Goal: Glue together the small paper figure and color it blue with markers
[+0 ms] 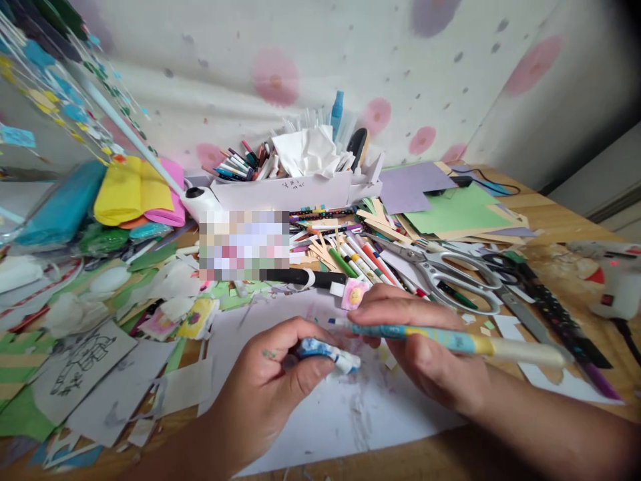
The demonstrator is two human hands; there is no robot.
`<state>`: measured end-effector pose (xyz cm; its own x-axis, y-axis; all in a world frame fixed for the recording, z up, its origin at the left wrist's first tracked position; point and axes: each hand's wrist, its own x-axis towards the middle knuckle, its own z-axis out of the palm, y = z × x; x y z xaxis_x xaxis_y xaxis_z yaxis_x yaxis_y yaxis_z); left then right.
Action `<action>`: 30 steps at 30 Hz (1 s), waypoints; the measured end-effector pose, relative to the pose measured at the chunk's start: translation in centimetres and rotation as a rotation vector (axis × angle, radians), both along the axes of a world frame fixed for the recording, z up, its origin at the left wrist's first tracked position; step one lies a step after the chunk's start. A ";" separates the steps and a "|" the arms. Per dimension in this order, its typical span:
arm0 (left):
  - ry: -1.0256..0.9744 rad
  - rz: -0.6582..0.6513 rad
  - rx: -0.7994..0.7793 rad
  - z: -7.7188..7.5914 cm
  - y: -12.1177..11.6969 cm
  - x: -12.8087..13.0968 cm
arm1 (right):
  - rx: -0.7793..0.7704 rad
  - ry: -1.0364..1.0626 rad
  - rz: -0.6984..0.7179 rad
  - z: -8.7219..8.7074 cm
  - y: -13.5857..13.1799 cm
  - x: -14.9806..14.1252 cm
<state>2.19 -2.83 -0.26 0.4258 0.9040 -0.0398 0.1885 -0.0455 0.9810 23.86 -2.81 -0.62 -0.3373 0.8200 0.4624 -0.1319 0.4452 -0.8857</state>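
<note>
My left hand (280, 374) pinches a small blue and white painted piece (328, 354) between thumb and fingers. Part of it is hidden by the thumb, and its material is unclear. My right hand (425, 347) grips a marker pen (451, 339) with a light blue, yellow and cream barrel. Its tip points left, a little above and right of the painted piece. Both hands are over a white sheet of paper (300, 441) marked with smudges. Just beyond the right fingers is a small pink piece with a yellow centre (353, 294).
Large silver-handled scissors (463, 280) lie right of several markers (368, 257). A white glue gun (613, 284) stands at the far right. Behind is a box (285, 192) of pens and tissue. Paper scraps and a drawn card (83, 364) cover the left side.
</note>
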 end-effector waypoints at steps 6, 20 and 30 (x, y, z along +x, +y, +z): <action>0.053 -0.023 0.178 0.3 -0.1 -0.1 | -0.201 0.093 -0.041 0.6 -0.1 -0.5; 0.173 -0.129 0.372 0.1 0.0 0.2 | -0.048 -0.109 -0.037 1.5 0.6 0.2; 0.128 -0.155 0.327 0.0 0.0 0.1 | -0.060 -0.063 -0.013 1.1 0.6 -0.3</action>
<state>2.24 -2.80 -0.29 0.5688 0.8028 0.1787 0.2743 -0.3900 0.8790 23.59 -2.23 0.48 -0.3529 0.8501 0.3909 -0.0698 0.3927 -0.9170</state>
